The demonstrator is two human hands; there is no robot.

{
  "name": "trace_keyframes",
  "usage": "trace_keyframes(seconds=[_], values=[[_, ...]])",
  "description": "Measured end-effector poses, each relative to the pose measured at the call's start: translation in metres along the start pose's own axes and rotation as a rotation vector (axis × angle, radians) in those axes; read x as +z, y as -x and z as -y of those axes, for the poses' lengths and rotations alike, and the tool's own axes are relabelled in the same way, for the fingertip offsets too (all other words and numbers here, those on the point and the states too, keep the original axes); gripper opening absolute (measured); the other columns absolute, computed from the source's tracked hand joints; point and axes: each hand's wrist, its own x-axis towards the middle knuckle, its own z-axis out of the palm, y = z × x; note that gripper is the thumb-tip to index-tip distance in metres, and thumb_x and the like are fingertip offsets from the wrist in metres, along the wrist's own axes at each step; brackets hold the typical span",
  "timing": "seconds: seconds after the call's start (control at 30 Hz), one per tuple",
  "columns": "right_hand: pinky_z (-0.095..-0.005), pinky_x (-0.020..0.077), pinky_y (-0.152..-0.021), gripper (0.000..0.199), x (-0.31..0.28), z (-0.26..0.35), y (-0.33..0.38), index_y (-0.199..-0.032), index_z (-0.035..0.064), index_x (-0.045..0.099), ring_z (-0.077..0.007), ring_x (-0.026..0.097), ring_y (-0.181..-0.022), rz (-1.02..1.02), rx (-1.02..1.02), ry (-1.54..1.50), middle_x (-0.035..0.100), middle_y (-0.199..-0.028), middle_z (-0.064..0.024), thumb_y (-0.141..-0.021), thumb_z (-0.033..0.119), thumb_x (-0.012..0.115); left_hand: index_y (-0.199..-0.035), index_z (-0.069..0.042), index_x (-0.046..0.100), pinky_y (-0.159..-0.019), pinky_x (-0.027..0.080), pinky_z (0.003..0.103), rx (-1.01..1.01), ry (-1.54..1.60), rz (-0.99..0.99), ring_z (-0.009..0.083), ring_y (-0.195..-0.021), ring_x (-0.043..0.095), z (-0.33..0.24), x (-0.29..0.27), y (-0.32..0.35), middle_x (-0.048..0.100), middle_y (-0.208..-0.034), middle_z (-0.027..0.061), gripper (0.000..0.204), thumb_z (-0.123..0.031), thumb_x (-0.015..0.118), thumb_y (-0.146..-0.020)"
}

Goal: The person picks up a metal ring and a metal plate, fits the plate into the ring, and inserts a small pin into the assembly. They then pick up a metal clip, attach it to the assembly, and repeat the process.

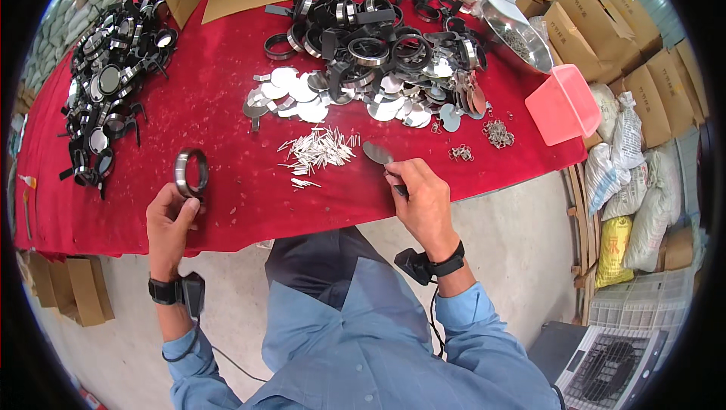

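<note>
Left hand (170, 221) has thumb and fingers clamped on the lower rim of a round black ring with a silver metal band (182, 174), upright at the near left of the red-cloth-covered tabletop (246, 175); right hand (425, 202) pinches the edge of a thin, dull grey, round metal disc (376, 154), just beside a heap of slim white sticks (321, 150); a small dark piece (400, 189) shows below those fingers, its kind unclear; both hands are near the front edge; bare cloth lies open between ring and sticks; piled shiny silver discs (386, 107) and black-and-silver rings (376, 17) crowd the space beyond; a coral-pink plastic bin (560, 111) sits at the right edge.
</note>
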Motion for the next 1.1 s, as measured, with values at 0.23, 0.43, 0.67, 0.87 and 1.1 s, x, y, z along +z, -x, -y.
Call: trace_keyframes(seconds=[0.23, 0.43, 0.67, 0.87, 1.1], values=[[-0.0366, 0.0562, -0.067, 0.020, -0.013, 0.013, -0.006, -0.100, 0.0029, 0.070, -0.0305, 0.071, -0.079, -0.118, -0.011, -0.101, 0.071, -0.092, -0.0138, -0.083, -0.008, 0.073, -0.130, -0.008, 0.049, -0.071, 0.065, 0.035, -0.168, 1.168, 0.275, 0.0393, -0.128, 0.064, -0.052, 0.106, 0.034, 0.060, -0.139, 0.0319, 0.033, -0.026, 0.063, -0.105], [-0.0326, 0.0571, -0.068, 0.018, -0.017, 0.065, -0.002, -0.097, 0.0009, 0.072, -0.0277, 0.072, -0.078, -0.080, -0.101, -0.253, 0.072, -0.092, -0.0141, -0.082, -0.007, 0.076, -0.127, -0.009, 0.052, -0.070, 0.065, 0.033, -0.273, 1.198, 0.312, 0.0412, -0.129, 0.063, -0.062, 0.165, 0.041, 0.058, -0.143, 0.0313, 0.030, -0.025, 0.064, -0.105], [-0.0344, 0.0515, -0.062, 0.032, 0.006, 0.081, 0.012, -0.096, 0.0056, 0.073, -0.0228, 0.070, -0.073, -0.026, -0.287, -0.263, 0.071, -0.094, -0.0071, -0.066, -0.006, 0.079, -0.140, -0.003, 0.051, -0.069, 0.063, 0.029, -0.327, 1.224, 0.405, 0.0172, -0.103, 0.069, -0.060, 0.177, 0.052, 0.066, -0.126, 0.0081, 0.038, -0.011, 0.061, -0.104], [-0.0344, 0.0524, -0.062, 0.031, 0.010, 0.075, 0.019, -0.097, 0.0053, 0.073, -0.0241, 0.069, -0.072, 0.011, -0.213, -0.285, 0.069, -0.091, -0.0073, -0.068, -0.005, 0.079, -0.141, -0.004, 0.053, -0.062, 0.061, 0.025, -0.340, 1.179, 0.338, 0.0125, -0.093, 0.069, -0.069, 0.176, 0.055, 0.067, -0.119, 0.0053, 0.041, -0.012, 0.065, -0.103], [-0.0347, 0.0531, -0.061, 0.028, 0.007, 0.076, 0.017, -0.094, 0.0050, 0.072, -0.0249, 0.069, -0.072, 0.019, -0.236, -0.305, 0.069, -0.090, -0.0079, -0.070, -0.006, 0.080, -0.138, -0.004, 0.057, -0.059, 0.055, 0.022, -0.254, 1.021, 0.253, 0.0105, -0.088, 0.069, -0.069, 0.175, 0.059, 0.071, -0.114, 0.0057, 0.044, -0.019, 0.073, -0.099]])
